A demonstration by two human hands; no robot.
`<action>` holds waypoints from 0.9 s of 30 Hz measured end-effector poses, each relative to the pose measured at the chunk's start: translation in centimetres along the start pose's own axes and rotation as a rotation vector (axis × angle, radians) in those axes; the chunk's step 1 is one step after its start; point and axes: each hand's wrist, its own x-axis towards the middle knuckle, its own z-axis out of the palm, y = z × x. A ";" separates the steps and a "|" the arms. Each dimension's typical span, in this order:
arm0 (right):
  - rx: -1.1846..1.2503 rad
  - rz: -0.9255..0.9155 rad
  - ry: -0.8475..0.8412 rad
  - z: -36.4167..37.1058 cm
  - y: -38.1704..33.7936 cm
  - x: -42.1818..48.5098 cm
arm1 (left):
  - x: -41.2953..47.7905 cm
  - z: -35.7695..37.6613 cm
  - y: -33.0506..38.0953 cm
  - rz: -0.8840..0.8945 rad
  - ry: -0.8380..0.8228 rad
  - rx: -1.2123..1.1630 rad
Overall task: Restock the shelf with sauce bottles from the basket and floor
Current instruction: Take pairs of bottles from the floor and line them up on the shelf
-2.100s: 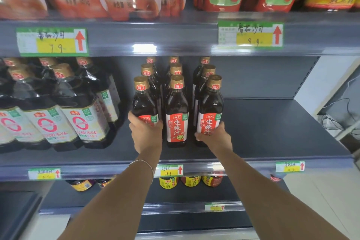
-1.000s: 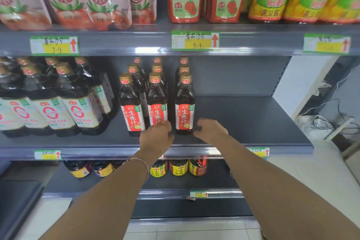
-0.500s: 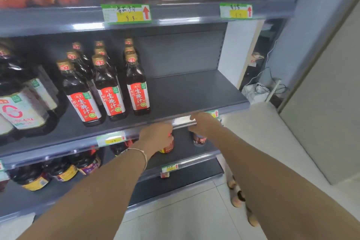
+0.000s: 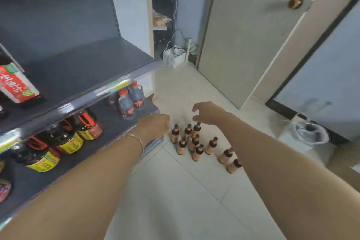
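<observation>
Several small dark sauce bottles [image 4: 194,142] with gold caps stand upright in a cluster on the pale tiled floor, just right of the shelf unit. My left hand [image 4: 153,125] reaches down beside the leftmost bottle, empty, its fingers hidden behind the knuckles. My right hand [image 4: 207,113] hovers over the far bottles with fingers and thumb spread, holding nothing. One red-labelled sauce bottle [image 4: 15,85] stands at the left edge on the grey middle shelf [image 4: 83,70], whose right part is bare.
The lower shelf carries dark jugs with yellow labels [image 4: 42,158] and small red-capped bottles [image 4: 129,101]. A white bag [image 4: 307,132] sits on the floor at right. A beige door [image 4: 253,25] stands behind, cables and a white box [image 4: 175,56] in the corner.
My view has swung right and down from the shelf to the floor. Both hands left the shelf bottles and dropped toward the bottles standing on the tiles.
</observation>
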 end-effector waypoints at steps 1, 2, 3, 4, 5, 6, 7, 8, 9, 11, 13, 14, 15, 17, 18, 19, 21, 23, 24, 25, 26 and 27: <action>0.001 0.023 -0.005 0.1 1.8 -0.3 | 0.8 0.5 1.6 0.020 -0.023 -0.010; 0.007 0.049 -0.014 0.3 3.7 -0.6 | 1.6 1.1 3.2 0.043 -0.047 -0.022; 0.016 0.073 -0.025 0.5 5.6 -0.9 | 2.4 1.8 4.9 0.066 -0.073 -0.027; 0.024 0.096 -0.034 0.7 7.5 -1.2 | 3.3 2.4 6.5 0.088 -0.095 -0.019; 0.030 0.113 -0.038 0.8 9.5 -1.4 | 4.1 3.1 8.1 0.103 -0.107 -0.006; 0.038 0.131 -0.043 1.0 11.5 -1.6 | 4.9 3.7 9.6 0.111 -0.110 0.002; 0.048 0.147 -0.048 1.2 13.5 -1.7 | 5.9 4.3 11.2 0.116 -0.109 0.006; 0.059 0.163 -0.054 1.3 15.6 -1.6 | 6.9 4.9 12.8 0.123 -0.111 0.008; 0.069 0.175 -0.058 1.5 17.7 -1.5 | 8.0 5.6 14.4 0.129 -0.118 0.011; 0.103 0.199 -0.061 1.8 22.0 -1.0 | 10.4 7.2 17.6 0.132 -0.146 0.014; 0.153 0.225 -0.059 2.6 26.2 -0.3 | 12.8 9.2 20.8 0.124 -0.179 -0.004; 0.177 0.239 -0.061 3.2 28.1 0.0 | 13.9 10.3 22.2 0.120 -0.191 -0.026; 0.202 0.258 -0.064 4.0 30.0 0.4 | 15.0 11.5 23.6 0.125 -0.201 -0.047; 0.254 0.299 -0.081 5.8 33.1 1.1 | 16.8 14.2 25.9 0.161 -0.222 -0.053; 0.280 0.319 -0.093 6.9 34.6 1.5 | 17.6 15.6 26.9 0.173 -0.241 -0.041; 0.303 0.337 -0.106 8.0 35.9 1.8 | 18.5 16.8 27.7 0.177 -0.263 -0.033; 0.344 0.362 -0.124 10.1 38.3 2.9 | 20.4 19.1 28.8 0.177 -0.305 -0.029; 0.386 0.392 -0.135 12.3 40.7 4.1 | 22.7 21.3 29.6 0.175 -0.335 -0.034; 0.410 0.409 -0.136 13.5 41.8 4.9 | 24.0 22.6 29.9 0.180 -0.348 -0.037; 0.438 0.428 -0.136 14.8 43.0 5.7 | 25.4 24.0 30.2 0.189 -0.359 -0.038; 0.468 0.450 -0.133 16.3 44.1 6.6 | 26.8 25.5 30.5 0.198 -0.368 -0.037; 0.497 0.475 -0.127 18.0 45.3 7.5 | 28.3 27.1 30.7 0.209 -0.371 -0.039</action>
